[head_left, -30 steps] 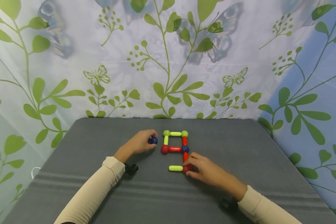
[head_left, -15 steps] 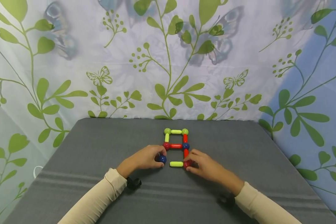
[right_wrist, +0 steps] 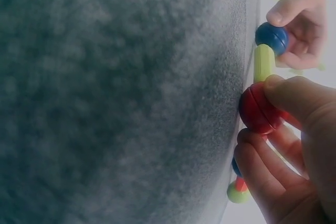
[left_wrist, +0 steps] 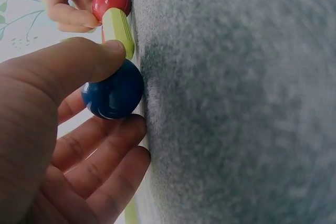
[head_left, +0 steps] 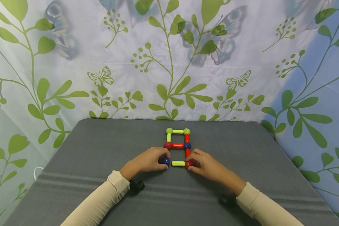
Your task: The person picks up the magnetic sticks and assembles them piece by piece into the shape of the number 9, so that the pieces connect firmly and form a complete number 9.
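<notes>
Between thumb and fingers, my left hand point(head_left: 152, 159) pinches a blue ball point(left_wrist: 113, 92) on the table, close to the free end of a yellow-green rod point(head_left: 178, 163). My right hand point(head_left: 207, 164) holds a red ball point(right_wrist: 260, 108) at that rod's other end. From this red ball a red rod point(head_left: 188, 153) runs back to another blue ball point(head_left: 187, 145). Beyond it lies a square of rods and balls, with a red ball point(head_left: 168, 145) at its near left and yellow-green balls point(head_left: 169, 131) at its far corners. In the head view a small gap shows between the held blue ball and the rod.
A grey cloth covers the table point(head_left: 115, 135). Behind it hangs a curtain point(head_left: 124, 62) printed with leaves and butterflies. Dark straps point(head_left: 137, 186) sit at the wrists.
My left hand has brought the blue ball nearer, then rightward to the yellow-green rod's free end. The joined pieces have shifted slightly away in the view, with my right hand still on the red ball.
</notes>
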Demonstrator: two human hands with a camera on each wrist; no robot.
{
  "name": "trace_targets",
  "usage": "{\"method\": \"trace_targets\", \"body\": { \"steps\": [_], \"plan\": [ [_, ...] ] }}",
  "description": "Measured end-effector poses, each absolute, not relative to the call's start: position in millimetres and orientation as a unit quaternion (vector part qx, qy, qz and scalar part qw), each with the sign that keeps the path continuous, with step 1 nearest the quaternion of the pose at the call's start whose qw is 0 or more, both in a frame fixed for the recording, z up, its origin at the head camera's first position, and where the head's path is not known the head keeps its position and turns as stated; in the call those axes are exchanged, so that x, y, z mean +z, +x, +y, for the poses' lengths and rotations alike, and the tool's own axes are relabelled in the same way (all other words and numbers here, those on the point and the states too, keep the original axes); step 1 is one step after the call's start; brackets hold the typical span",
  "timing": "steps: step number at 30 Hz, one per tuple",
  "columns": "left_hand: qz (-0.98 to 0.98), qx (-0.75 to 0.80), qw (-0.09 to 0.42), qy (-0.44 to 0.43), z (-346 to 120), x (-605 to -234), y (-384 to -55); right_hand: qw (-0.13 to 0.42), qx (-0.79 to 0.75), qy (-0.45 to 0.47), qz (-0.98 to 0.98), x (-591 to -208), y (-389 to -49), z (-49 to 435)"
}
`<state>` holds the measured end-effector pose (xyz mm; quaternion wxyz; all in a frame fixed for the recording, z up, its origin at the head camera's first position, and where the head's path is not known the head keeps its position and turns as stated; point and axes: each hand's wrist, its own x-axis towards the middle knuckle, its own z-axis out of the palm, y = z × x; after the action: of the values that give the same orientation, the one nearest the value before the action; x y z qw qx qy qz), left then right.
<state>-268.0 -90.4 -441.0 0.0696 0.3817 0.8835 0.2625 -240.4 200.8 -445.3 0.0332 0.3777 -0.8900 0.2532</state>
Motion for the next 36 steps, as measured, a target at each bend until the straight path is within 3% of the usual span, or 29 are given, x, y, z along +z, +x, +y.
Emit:
{"method": "trace_targets", "body": {
  "steps": [36],
  "plan": [
    [0.880, 0.262, 0.073, 0.389, -85.9, -442.9, -266.8, 0.010, 0.268, 0.366, -0.891, -444.3, -238.9, 200.7]
  ]
}}
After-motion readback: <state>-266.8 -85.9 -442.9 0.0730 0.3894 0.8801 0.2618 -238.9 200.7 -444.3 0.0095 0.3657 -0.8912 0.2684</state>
